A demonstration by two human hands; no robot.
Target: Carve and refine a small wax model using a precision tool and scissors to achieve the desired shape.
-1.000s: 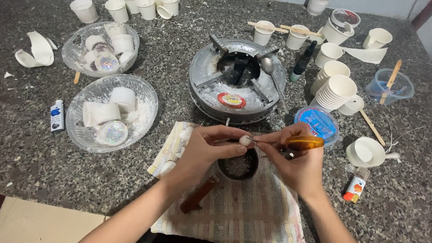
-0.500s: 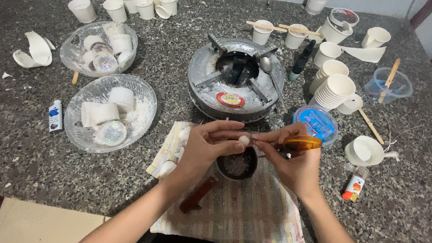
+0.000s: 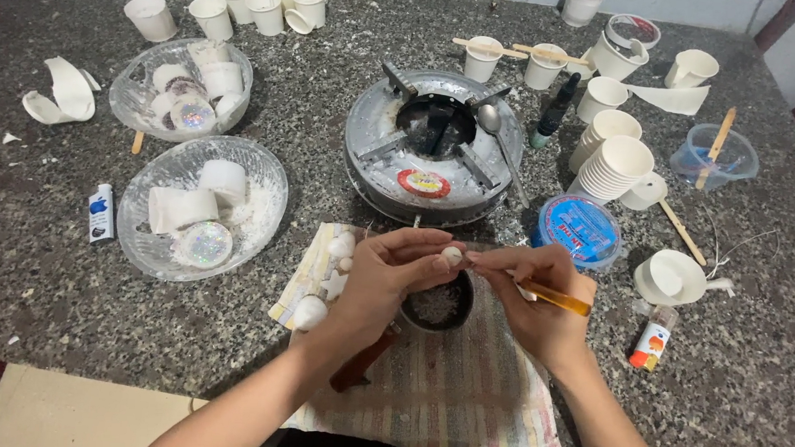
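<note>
Head view: the left hand (image 3: 390,282) pinched a small white piece (image 3: 451,254) above a dark pan (image 3: 437,303), while the right hand (image 3: 539,299) gripped an amber-handled tool (image 3: 552,297). The piece looked light and fragile, best held at its sides.

Metal burner (image 3: 433,153) centre — paper cup stack (image 3: 613,167), glass bowls (image 3: 201,206).

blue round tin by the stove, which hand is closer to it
Right. The right hand sits just below the blue round tin; the left hand is farther off, beyond the small dark pot.
</note>
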